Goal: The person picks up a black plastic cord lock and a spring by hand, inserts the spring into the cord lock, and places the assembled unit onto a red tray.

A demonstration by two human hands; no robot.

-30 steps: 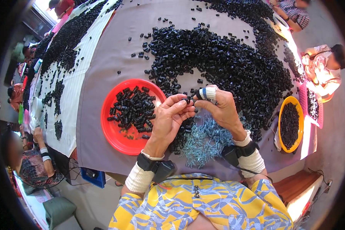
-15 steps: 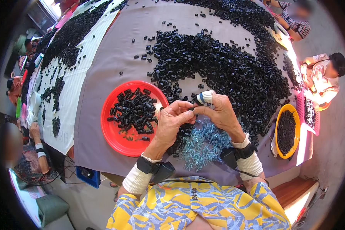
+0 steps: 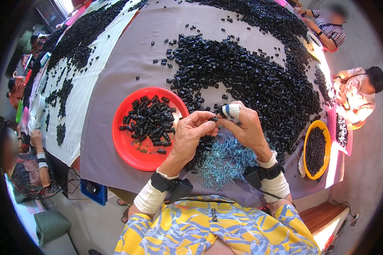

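My left hand [image 3: 191,131] pinches a small black plastic part [image 3: 214,119] between thumb and fingertips. My right hand [image 3: 247,129] meets it there, thumb and fingers closed; whatever lies between them is too small to tell. A white and blue striped finger sleeve [image 3: 231,110] wraps one right finger, with something dark at its tip. Below both hands lies a heap of tiny clear-blue coiled pieces, like springs [image 3: 221,163]. Left of my left hand sits a red round tray [image 3: 125,146] of black cylindrical pieces [image 3: 151,119]. Beyond my hands spreads a large pile of black parts [image 3: 242,72].
A yellow basin [image 3: 327,144] of thin black pieces stands at right, beside a pink basket [image 3: 347,142]. People sit at the right edge and far left. A white cloth [image 3: 78,140] with more black parts covers the left table. A blue bin [image 3: 98,195] stands below the table edge.
My hands stay together in nearly the same place, with the right fingers shifted slightly. The black part at my left fingertips now shows more plainly. The whole view has tilted a little.
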